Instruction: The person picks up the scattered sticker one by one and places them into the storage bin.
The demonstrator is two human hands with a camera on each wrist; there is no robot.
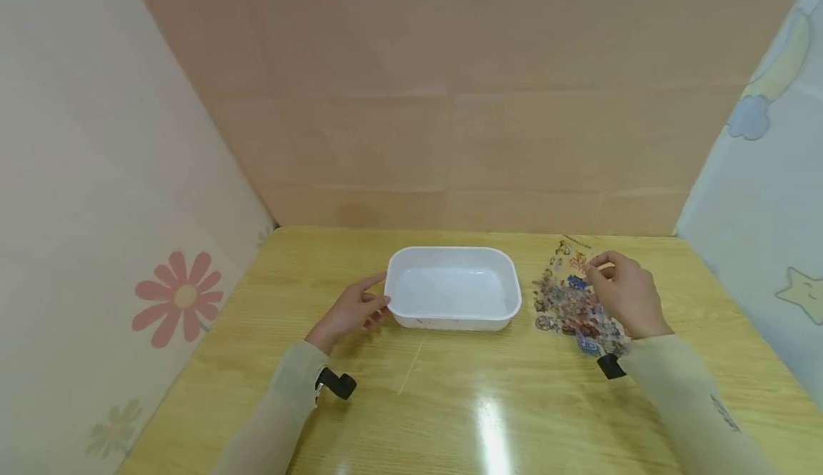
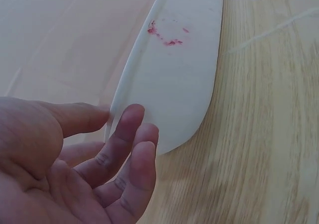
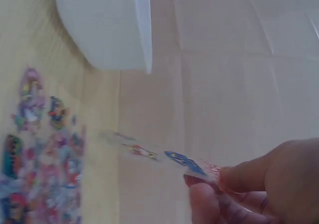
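Note:
A white plastic tub (image 1: 453, 293), rectangular with rounded corners, stands on the table. My left hand (image 1: 350, 314) is at its left end, thumb and index finger on the rim and the other fingers loosely bent beside the outer wall (image 2: 164, 79). To the right, my right hand (image 1: 626, 293) pinches a thin clear strip of stickers (image 3: 182, 162) by its edge, between thumb and fingertips. Blue and red prints show on that strip, held over a spread of small colourful stickers (image 3: 52, 169). The hand and wrist partly cover the pile (image 1: 572, 311) in the head view.
The yellow wood-grain table (image 1: 411, 403) ends at a plain tan backdrop (image 1: 450, 139). Patterned panels stand on both sides, a flower (image 1: 185, 295) on the left one and a star (image 1: 804, 293) on the right. Red marks (image 2: 172, 42) show on the tub's outer wall.

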